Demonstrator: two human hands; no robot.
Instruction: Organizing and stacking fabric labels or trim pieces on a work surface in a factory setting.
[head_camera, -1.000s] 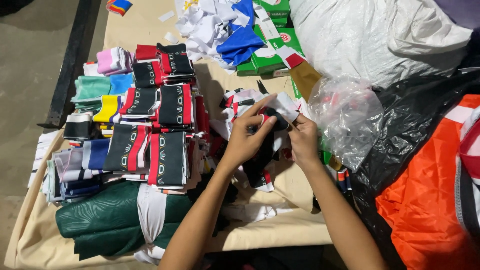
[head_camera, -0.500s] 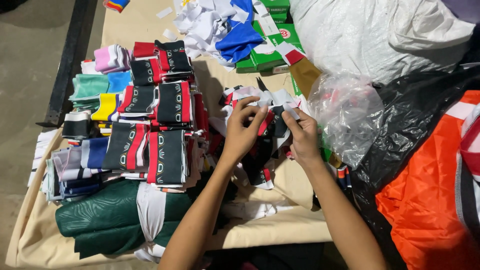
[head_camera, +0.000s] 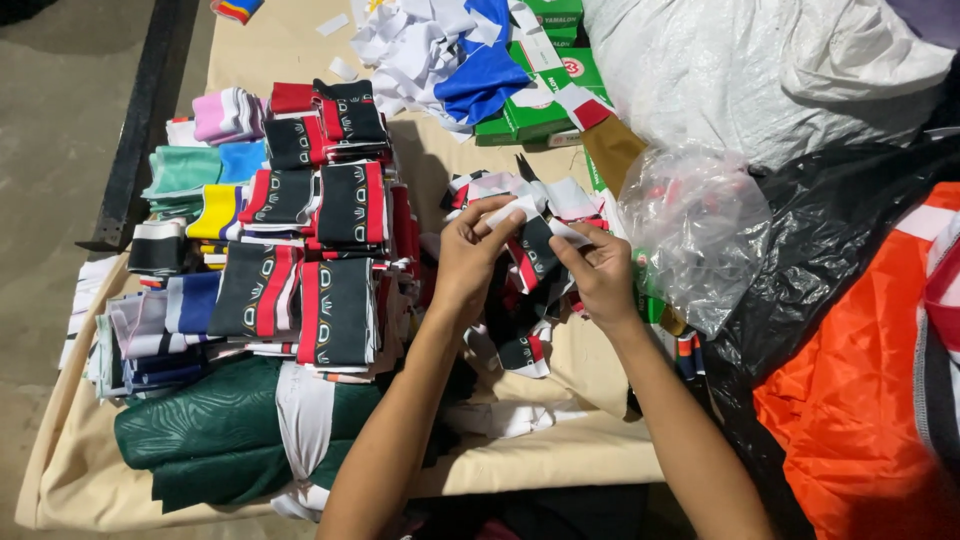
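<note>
Two bare hands work a small white paper strip (head_camera: 520, 212) over a loose heap of black, red and white fabric pieces (head_camera: 525, 290) near the right edge of a cloth-covered table (head_camera: 300, 50). The left hand (head_camera: 470, 255) pinches one end of the strip between thumb and fingertips; the right hand (head_camera: 600, 270) is curled, its fingers closed on the other end beside a black-and-red piece (head_camera: 535, 250) — whether that piece is gripped as well is hard to tell from this angle. The strip sits directly between the two hands, raised just above the heap. The step in hand looks like fitting or wrapping the paper around a piece of fabric; the next move probably calls for a steady pinch from both sides so the paper stays flat. Stacks of folded striped fabric (head_camera: 320, 250) fill the table's left half, a crumpled clear plastic bag (head_camera: 700, 230) lies just right of the hands, and green boxes (head_camera: 540, 100) sit toward the far edge.
</note>
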